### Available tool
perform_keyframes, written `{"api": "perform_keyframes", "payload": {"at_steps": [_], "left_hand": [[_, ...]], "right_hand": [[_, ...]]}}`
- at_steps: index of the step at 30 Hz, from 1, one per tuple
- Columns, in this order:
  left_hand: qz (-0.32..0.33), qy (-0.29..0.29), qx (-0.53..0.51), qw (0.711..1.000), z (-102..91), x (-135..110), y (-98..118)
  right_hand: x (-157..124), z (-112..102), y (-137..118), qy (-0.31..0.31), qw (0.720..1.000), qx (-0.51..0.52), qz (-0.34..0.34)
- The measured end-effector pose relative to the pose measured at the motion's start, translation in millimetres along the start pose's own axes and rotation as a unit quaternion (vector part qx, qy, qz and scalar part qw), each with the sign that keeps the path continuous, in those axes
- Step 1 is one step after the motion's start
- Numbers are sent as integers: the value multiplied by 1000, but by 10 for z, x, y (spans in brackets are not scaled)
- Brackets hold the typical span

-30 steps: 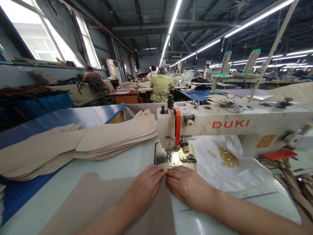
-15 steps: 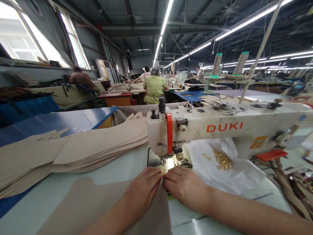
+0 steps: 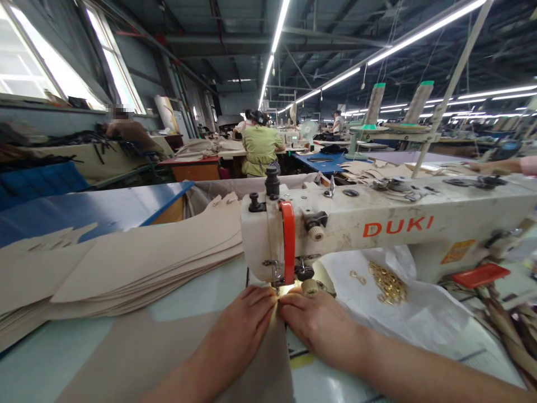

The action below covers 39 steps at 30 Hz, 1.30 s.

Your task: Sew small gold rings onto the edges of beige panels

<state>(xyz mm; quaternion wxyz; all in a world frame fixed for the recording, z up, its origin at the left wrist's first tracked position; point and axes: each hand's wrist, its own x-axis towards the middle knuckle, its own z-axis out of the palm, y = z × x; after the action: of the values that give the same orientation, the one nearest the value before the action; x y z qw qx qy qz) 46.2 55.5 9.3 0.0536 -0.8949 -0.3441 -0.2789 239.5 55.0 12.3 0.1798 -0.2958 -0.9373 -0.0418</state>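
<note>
Grip first: my left hand [image 3: 237, 330] and right hand [image 3: 319, 324] lie palms down with the fingers together, fingertips [image 3: 268, 299] almost meeting, and both bear on the tan sheet [image 3: 138, 358]; neither is widely spread, but whether the fingertips pinch its edge I cannot tell. Compared with the two earlier views, both hands have crept forward and now sit right at the lit needle area [image 3: 282, 290] of the DUKI sewing machine [image 3: 377, 226], so the sheet's front end has reached the stitching point, though the needle itself is too small and glared to confirm. The sheet runs back from there toward 7 o'clock across the pale table [image 3: 50, 358]. A small roller [image 3: 309, 286] stands just beyond my right hand at 1 o'clock. Farther out at 2 o'clock, brass fittings [image 3: 388, 282] lie on a white plastic bag [image 3: 423, 316], while a stack of cut tan pieces [image 3: 138, 263] sits at 10 o'clock. A co-worker's forearm [image 3: 499, 165], absent before, has entered at 2 o'clock beyond the machine, well apart from my hands
</note>
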Motion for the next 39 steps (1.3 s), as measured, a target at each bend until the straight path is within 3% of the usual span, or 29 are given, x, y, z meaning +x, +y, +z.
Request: {"api": "perform_keyframes", "payload": {"at_steps": [18,27,39], "left_hand": [[-30,-2,-24,999,29,39,-32],[-48,-32,-33,998,-2,14,1],[-8,-75,89,993,-47,-132,71]], "right_hand": [[16,-2,6,-5,1000,12,-11],[-73,30,-16,61,998,3,-34],[-97,-52,-54,-11,997,13,-77]]}}
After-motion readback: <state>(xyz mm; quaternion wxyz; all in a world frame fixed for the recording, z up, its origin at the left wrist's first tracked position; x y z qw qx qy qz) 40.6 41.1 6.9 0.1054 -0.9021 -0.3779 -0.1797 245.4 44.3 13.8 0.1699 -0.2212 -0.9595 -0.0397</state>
